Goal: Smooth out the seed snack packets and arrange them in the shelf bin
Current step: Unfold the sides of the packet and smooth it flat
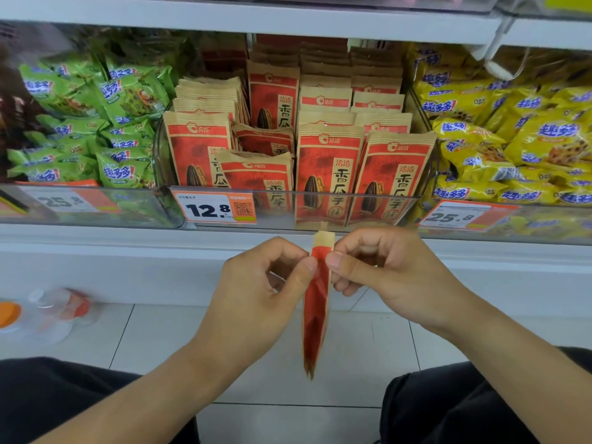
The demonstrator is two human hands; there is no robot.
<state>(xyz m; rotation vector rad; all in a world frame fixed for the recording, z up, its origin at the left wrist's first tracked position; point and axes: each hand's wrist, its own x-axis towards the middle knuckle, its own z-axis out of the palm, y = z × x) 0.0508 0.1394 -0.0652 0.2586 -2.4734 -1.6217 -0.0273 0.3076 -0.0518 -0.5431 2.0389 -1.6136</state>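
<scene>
A red and tan seed snack packet (315, 302) hangs edge-on in front of the shelf, below the bin. My left hand (266, 283) pinches its upper part from the left between thumb and fingers. My right hand (384, 267) pinches the same spot from the right. The clear shelf bin (352, 208) behind holds several matching red seed packets (326, 168) standing in rows; the left-centre ones lean and sit lower.
Green snack bags (96, 123) fill the bin to the left, yellow ones (512, 139) the bin to the right. A price tag (214, 209) reading 12.8 sits on the bin front. A blurred plastic bottle (48, 312) lies on the tiled floor at left. My knees frame the bottom.
</scene>
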